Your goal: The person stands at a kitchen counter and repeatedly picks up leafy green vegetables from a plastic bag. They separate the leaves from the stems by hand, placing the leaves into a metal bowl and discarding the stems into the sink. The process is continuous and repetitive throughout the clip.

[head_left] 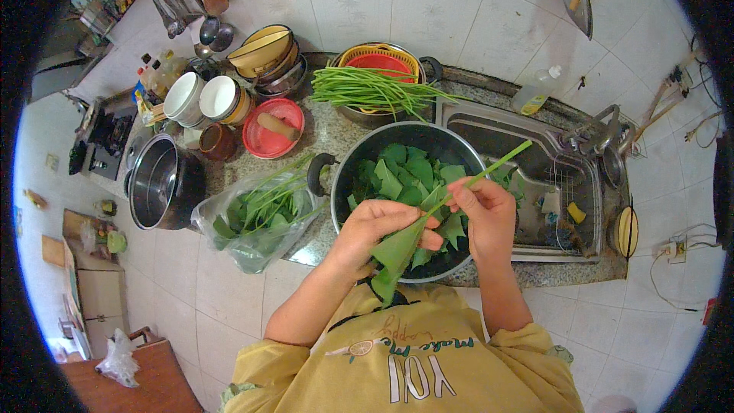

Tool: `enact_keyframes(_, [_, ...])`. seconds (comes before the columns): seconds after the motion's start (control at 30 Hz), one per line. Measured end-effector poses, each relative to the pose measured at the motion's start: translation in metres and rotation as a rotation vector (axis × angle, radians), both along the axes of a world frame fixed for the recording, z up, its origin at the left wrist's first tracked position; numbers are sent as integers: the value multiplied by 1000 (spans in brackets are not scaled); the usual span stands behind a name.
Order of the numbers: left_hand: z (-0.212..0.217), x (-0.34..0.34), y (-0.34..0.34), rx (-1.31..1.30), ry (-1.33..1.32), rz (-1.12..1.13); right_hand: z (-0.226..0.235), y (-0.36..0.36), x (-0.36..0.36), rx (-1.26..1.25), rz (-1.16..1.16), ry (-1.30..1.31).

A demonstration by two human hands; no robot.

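Over a large dark pot (336, 203) with a pale rim, both my hands hold one leafy green stem (508, 156). My left hand (367, 233) pinches it where the broad green leaf (394, 254) joins, and the leaf hangs down toward me. With thumb and fingers, my right hand (489, 218) grips the stem farther along, its tip pointing up and right. Loose green leaves (401, 172) lie in the pot below. A bundle of bare green stems (375, 90) rests across a basket behind the pot. To the left, a clear plastic bag (256, 256) holds more leafy stems.
A steel sink (527, 118) with a wire rack and a yellow sponge (576, 213) adjoins the pot's right side. Left on the counter stand an empty pot (160, 183), a red basin (274, 128) and white bowls (219, 97). A clear bottle (539, 90) stands behind the sink.
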State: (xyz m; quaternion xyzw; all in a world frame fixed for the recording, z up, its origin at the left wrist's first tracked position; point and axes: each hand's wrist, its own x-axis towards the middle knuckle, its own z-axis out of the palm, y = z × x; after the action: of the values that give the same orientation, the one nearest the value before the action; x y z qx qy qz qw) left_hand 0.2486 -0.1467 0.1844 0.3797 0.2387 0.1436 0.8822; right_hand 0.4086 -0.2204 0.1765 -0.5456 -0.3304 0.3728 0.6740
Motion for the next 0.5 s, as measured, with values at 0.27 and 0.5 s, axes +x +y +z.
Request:
enact_keyframes(0.27, [4,7,-8,-334,-178,-59,-16,5,5,-103,60,79])
enact_keyframes(0.5, [-14,7,-15,-447,-168,53,-29,7,2,-152,211,331])
